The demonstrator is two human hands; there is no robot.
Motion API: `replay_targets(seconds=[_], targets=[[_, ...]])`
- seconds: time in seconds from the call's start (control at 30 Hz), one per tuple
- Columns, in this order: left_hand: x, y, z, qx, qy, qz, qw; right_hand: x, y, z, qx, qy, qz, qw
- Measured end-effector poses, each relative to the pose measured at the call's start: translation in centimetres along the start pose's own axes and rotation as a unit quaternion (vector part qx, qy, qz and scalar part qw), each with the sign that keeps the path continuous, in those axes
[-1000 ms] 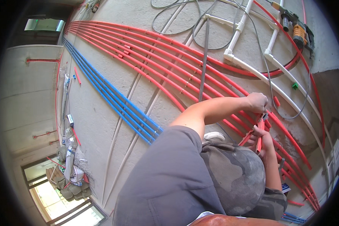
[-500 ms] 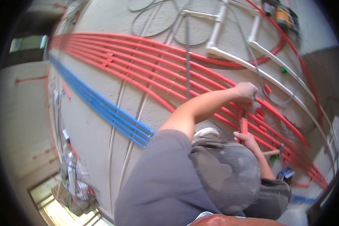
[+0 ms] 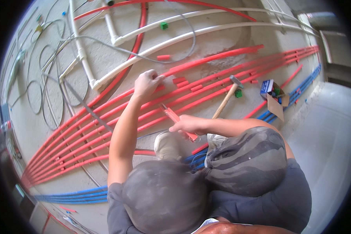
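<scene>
Beyond our right grip (image 3: pixel 189 124), closed around a red-handled tool (image 3: pixel 172 114), our left grip (image 3: pixel 146 83) curls, its hold unclear to us, so a red pipe (image 3: pixel 124 95) could slip if unsecured.

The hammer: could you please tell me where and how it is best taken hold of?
Probably by the slim wooden handle, near its lower end, from above on the person's side: the hammer lies with its head away and the handle slanting back toward the right forearm. The right hand holds a red tool, so would first need freeing.
</scene>
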State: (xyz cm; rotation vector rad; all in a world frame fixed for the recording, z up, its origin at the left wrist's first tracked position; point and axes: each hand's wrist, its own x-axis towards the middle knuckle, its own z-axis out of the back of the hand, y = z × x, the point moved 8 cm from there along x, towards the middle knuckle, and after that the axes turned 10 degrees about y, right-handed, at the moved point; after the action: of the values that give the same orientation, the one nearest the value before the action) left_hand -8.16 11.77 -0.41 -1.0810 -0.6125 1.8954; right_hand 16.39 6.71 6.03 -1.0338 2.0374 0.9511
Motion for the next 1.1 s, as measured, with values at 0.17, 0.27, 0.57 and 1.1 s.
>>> replay_targets(seconds=[0.17,0.27,0.57,1.1], targets=[[0.2,0.4,-0.4,-0.014,0.001,-0.031,0.999,3.3,-2.3,1.1,-0.017,0.004,0.057,0.998],[0.0,0.3,-0.1,-0.022,0.003,-0.033,0.999,2.2,-1.5,0.6,-0.046,-0.002,0.042,0.998],[1.3,1.5,0.2,-0.028,0.029,-0.045,0.998,1.3,-0.4,2.2,0.026,-0.032,0.076,0.996],[2.0,2.8,0.1,-0.208,0.052,0.03,0.976,3.1,6.5,4.6,0.073,-0.132,0.103,0.983]])
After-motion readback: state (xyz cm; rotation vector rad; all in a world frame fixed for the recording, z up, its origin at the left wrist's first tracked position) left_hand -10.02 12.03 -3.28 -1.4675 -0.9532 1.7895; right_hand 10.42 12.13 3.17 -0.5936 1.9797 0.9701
